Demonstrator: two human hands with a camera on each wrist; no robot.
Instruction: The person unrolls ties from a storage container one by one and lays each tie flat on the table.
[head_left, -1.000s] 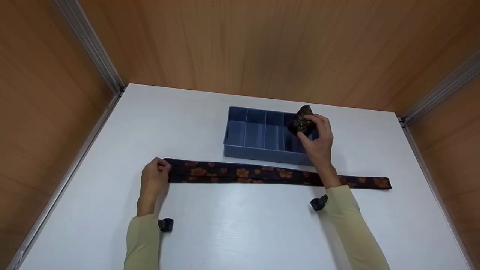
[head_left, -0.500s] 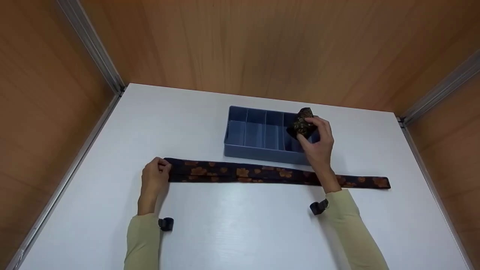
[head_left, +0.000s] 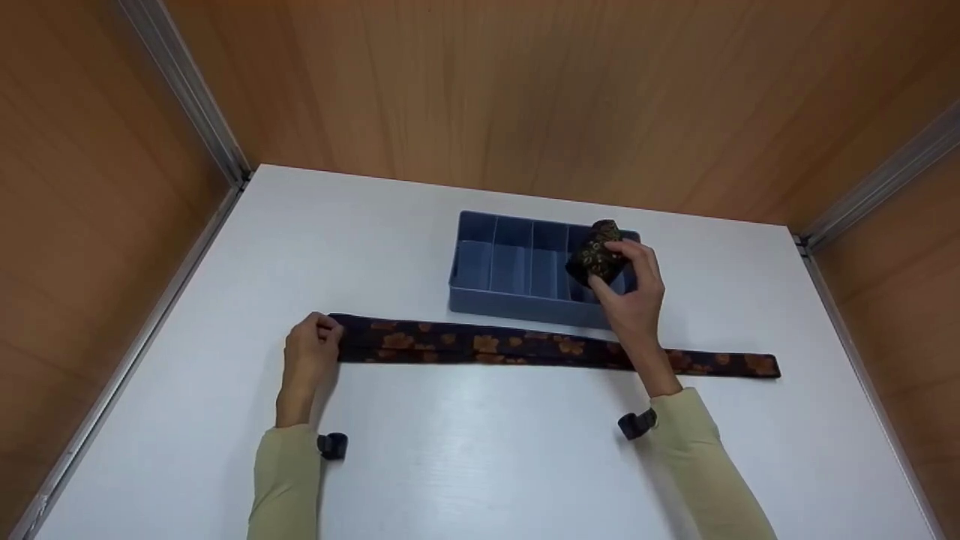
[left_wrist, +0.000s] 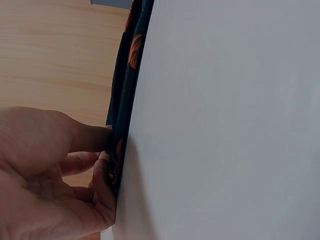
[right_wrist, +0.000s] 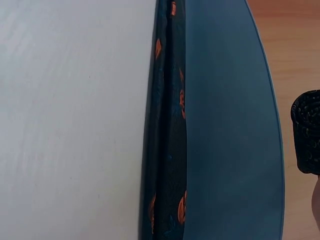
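Observation:
A dark necktie [head_left: 525,345] with orange flowers lies stretched across the white table, broad at the left and narrower at the right. My left hand [head_left: 309,349] pinches its left end; in the left wrist view the thumb and fingertips press on the dark fabric [left_wrist: 131,75]. Over the right part of the blue tray [head_left: 525,306], my right hand [head_left: 637,292] holds a rolled-up cloth [head_left: 600,259], black with a gold pattern, between thumb and fingers. The coiled end of this roll [right_wrist: 307,130] shows at the right wrist view's edge. My right wrist crosses above the necktie.
Upright dividers [head_left: 531,259] split the tray into several compartments; the hand and roll hide those at the right. Wooden panels [head_left: 480,90] stand behind the table and on both sides. The necktie lies just in front of the tray.
My right hand has moved the rolled-up cloth slightly left and nearer over the tray, turning it a little. The left hand stays at the necktie's end.

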